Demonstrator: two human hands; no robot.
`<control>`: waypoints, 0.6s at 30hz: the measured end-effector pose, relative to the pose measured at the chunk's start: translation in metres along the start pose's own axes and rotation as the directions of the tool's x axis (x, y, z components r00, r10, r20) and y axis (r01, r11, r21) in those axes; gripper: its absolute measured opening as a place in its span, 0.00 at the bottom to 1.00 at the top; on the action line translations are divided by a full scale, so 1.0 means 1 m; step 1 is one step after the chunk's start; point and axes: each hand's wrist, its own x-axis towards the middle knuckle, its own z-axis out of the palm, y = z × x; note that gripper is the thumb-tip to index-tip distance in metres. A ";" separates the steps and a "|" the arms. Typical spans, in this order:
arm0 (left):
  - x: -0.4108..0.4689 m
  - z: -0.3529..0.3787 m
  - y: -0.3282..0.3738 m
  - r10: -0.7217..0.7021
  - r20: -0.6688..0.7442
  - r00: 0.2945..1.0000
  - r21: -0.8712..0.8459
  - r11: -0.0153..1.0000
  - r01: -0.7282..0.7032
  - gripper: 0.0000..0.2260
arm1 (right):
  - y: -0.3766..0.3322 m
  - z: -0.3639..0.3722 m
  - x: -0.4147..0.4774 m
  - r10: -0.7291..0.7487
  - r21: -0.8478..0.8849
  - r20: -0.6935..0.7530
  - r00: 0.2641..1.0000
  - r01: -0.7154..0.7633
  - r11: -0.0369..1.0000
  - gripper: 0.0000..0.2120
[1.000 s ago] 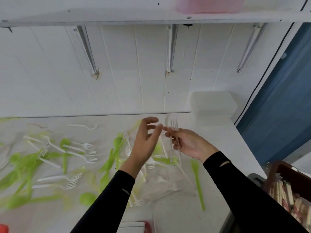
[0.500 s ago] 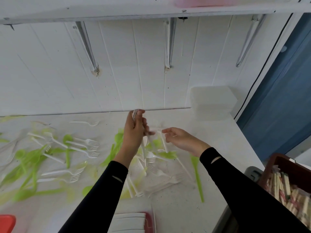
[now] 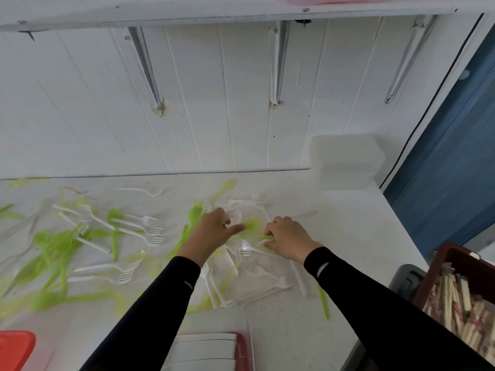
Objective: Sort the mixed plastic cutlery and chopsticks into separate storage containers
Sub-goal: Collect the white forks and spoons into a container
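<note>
White plastic forks (image 3: 146, 222) and green plastic spoons and forks (image 3: 57, 243) lie scattered over the white counter (image 3: 348, 236). Both hands are down on the middle pile (image 3: 254, 271). My left hand (image 3: 211, 232) grips a small bunch of white forks (image 3: 232, 216), which show between its fingers and thumb. Just to its right, my right hand (image 3: 288, 236) has its fingers curled and pinches a white fork (image 3: 263, 240) lying on a green spoon (image 3: 251, 224). A brown crate (image 3: 452, 261) of wrapped chopsticks stands at the right edge.
A red-rimmed container (image 3: 242, 344) with white pieces sits at the near edge, a red one (image 3: 14, 349) at bottom left. Stacked translucent white boxes (image 3: 345, 160) stand at the back right against the white wall. A shelf on brackets hangs overhead; a blue panel is at right.
My left hand, which held the white forks up, has come down onto the pile. The right hand also dropped lower and curled its fingers onto a fork.
</note>
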 end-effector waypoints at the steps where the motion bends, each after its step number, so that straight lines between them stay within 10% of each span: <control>1: -0.001 0.004 -0.003 -0.015 0.058 0.998 0.043 0.999 0.012 0.23 | 0.001 -0.001 0.001 0.005 0.008 -0.014 1.000 -0.005 1.000 0.14; 7: -0.002 0.019 -0.006 -0.001 0.131 0.991 0.107 0.994 -0.013 0.13 | 0.003 -0.012 -0.002 -0.009 0.143 -0.043 0.999 0.015 0.990 0.11; 18: 0.006 -0.011 0.005 -0.148 -0.183 0.972 -0.215 0.971 0.107 0.14 | 0.007 -0.028 -0.010 0.033 0.483 -0.174 0.984 0.057 0.874 0.15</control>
